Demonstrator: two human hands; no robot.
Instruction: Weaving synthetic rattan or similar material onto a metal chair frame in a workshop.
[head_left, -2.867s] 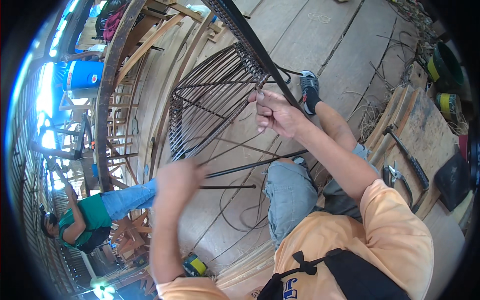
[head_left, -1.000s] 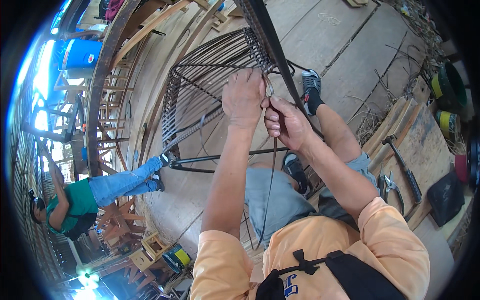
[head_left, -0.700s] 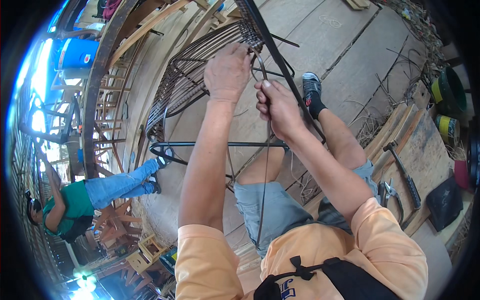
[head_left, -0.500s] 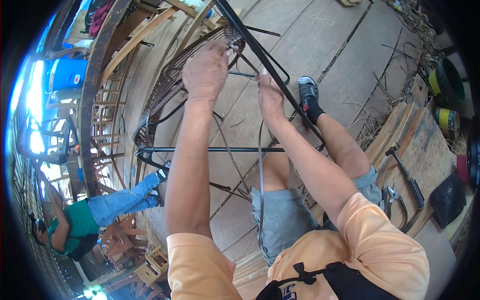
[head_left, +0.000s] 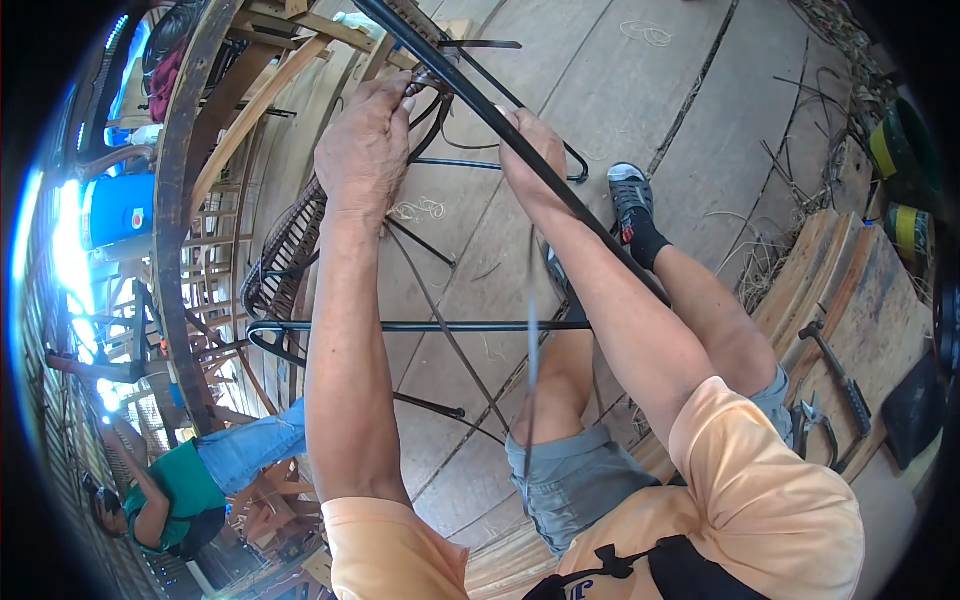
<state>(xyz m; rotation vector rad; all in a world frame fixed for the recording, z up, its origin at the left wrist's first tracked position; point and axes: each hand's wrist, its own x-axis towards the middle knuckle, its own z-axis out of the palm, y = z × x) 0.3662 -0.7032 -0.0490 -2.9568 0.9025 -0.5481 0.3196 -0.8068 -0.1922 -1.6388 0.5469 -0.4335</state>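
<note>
A black metal frame [head_left: 470, 326], partly woven with dark brown strips, stands before me; it looks like part of a chair. My left hand [head_left: 362, 150] is closed at the woven corner at the top, its fingertips on a strip beside the black bar. Behind the slanting bar, my right hand [head_left: 532, 160] is closed on a thin flat weaving strip; the bar partly covers its fingers. A length of strip [head_left: 532, 390] hangs blurred below that hand. Another long strip [head_left: 445, 325] slants down from near my left wrist. The woven panel [head_left: 290, 245] lies left of my left forearm.
A hammer [head_left: 838, 375], pliers [head_left: 815, 430] and a black pouch [head_left: 912, 410] lie on boards at the right. Strip scraps [head_left: 770, 265] and buckets [head_left: 905, 150] are beyond them. At the left are a curved wooden frame [head_left: 178, 200], a blue cooler [head_left: 118, 212] and a person in green [head_left: 178, 495].
My left hand has moved left and slightly down, and my right hand slightly left. The frame's top has shifted left, and the view has shifted. The hanging strip has swung.
</note>
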